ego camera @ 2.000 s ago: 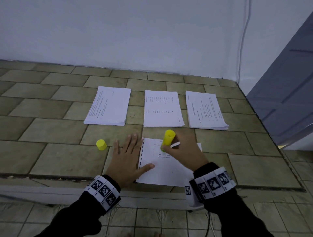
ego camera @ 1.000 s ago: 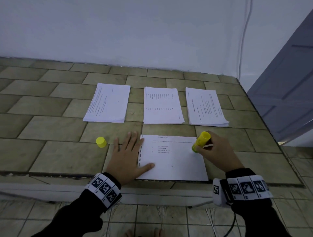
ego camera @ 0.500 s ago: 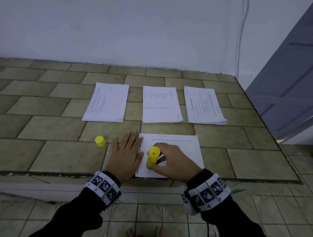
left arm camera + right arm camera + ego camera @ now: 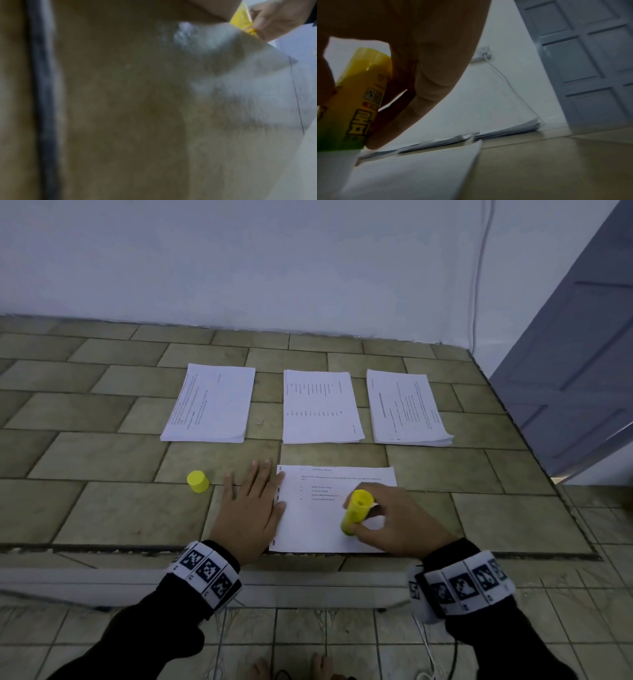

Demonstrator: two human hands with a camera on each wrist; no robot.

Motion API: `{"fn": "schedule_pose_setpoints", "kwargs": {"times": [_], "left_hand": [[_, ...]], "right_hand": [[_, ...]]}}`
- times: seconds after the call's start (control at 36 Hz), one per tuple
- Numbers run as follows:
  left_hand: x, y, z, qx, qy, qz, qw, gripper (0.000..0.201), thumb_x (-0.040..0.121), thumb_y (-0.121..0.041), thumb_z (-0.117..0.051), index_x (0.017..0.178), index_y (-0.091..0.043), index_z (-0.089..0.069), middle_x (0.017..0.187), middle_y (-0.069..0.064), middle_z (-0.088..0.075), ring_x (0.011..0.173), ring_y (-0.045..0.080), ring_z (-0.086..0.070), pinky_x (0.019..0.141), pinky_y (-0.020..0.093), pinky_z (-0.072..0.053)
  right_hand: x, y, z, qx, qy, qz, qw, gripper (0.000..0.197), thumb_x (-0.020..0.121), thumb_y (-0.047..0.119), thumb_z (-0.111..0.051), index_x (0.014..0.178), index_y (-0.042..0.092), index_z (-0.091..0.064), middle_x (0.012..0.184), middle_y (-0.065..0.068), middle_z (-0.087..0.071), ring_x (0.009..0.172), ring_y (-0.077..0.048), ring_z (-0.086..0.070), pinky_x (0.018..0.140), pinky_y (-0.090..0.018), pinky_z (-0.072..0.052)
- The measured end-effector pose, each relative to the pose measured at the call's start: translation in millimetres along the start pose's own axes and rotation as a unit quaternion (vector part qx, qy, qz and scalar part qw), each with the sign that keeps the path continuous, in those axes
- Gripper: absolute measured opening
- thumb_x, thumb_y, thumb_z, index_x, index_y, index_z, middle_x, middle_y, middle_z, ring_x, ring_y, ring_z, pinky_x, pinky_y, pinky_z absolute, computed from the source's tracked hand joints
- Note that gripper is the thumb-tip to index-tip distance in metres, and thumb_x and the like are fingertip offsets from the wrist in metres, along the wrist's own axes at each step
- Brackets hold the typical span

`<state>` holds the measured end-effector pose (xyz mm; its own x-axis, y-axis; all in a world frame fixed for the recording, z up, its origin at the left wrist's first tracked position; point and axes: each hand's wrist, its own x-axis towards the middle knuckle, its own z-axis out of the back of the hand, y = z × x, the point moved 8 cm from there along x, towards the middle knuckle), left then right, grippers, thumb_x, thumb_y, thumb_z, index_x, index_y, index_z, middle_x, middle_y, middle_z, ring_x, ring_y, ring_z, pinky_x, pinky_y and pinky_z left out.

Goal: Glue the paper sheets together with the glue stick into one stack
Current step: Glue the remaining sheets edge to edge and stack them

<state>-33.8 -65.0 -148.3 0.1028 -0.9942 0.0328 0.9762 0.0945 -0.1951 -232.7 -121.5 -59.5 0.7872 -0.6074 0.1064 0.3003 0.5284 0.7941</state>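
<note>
Yellow plastic glue stick (image 4: 355,512) — right hand (image 4: 394,520) grips its rigid barrel | thin white paper sheet (image 4: 318,525) — limp, creases easily | left hand (image 4: 251,508) flat, pinning its edge.

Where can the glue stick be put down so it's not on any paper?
Bare tile lies right of the near sheet, below the right pile, and left of the yellow cap. It is crowded around the left hand, right hand and glue stick.

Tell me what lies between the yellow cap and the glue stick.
The left hand, flat on the tiles beside the sheet's left edge, lies between cap and glue stick; head view.
</note>
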Motion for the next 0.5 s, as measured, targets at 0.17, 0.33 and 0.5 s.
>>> {"fn": "schedule_pose_setpoints", "kwargs": {"times": [0.17,0.33,0.5], "left_hand": [[0,-1,2,0.0,0.003,0.001,1.0,0.069,0.096,-0.05,-0.008,0.154,-0.018,-0.027,0.162,0.005,-0.016,0.151,0.024,-0.009,0.118,0.06,-0.008],[0,-1,2,0.002,0.005,0.003,1.0,0.071,0.094,-0.051,-0.004,0.154,-0.019,-0.023,0.163,0.004,-0.012,0.151,0.022,-0.005,0.119,0.058,-0.004],[0,-1,1,0.002,0.013,0.008,1.0,0.075,0.091,-0.054,0.001,0.156,-0.022,-0.018,0.164,0.001,-0.005,0.151,0.018,0.003,0.119,0.054,0.002]], "right_hand": [[-25,-23,39,-0.031,-0.048,-0.04,0.998,0.018,0.069,0.035,-0.064,0.081,0.023,-0.066,0.081,0.01,-0.067,0.075,-0.007,-0.065,0.067,-0.02,-0.053],[-38,-42,56,-0.046,-0.08,-0.079,0.993,0.019,0.064,0.039,-0.063,0.079,0.026,-0.063,0.076,0.006,-0.066,0.072,-0.012,-0.063,0.068,-0.036,-0.053],[-27,-28,51,-0.05,-0.091,-0.043,0.994,0.02,0.071,0.04,-0.066,0.085,0.024,-0.065,0.084,0.015,-0.066,0.077,-0.006,-0.063,0.065,-0.025,-0.052]]}}
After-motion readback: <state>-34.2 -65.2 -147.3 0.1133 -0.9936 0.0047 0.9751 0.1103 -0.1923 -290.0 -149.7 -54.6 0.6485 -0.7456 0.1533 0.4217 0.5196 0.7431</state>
